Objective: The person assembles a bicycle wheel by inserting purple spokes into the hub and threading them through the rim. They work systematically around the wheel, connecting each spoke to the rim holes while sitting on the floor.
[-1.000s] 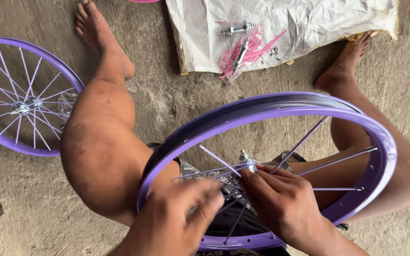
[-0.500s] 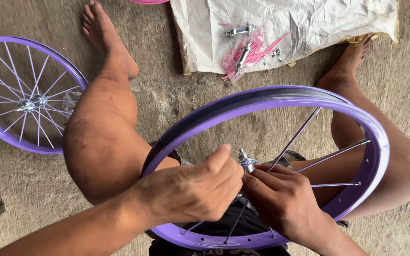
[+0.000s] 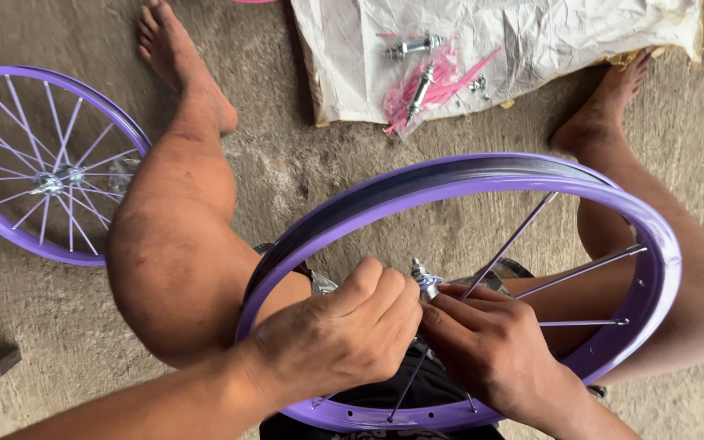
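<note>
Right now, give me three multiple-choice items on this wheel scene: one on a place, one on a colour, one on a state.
1. Where does the finished spoked wheel lie?
A. on the floor at the left
B. on the white sheet
C. across the knees

2. What colour is the rim between the legs?
A. red
B. purple
C. black

3. How is the rim spoked?
A. fully
B. not at all
C. only partly

Answers:
A, it lies on the concrete beside the leg.
B, its painted wall is purple.
C, a few spokes run from the hub, where left hand and right hand meet.
</note>
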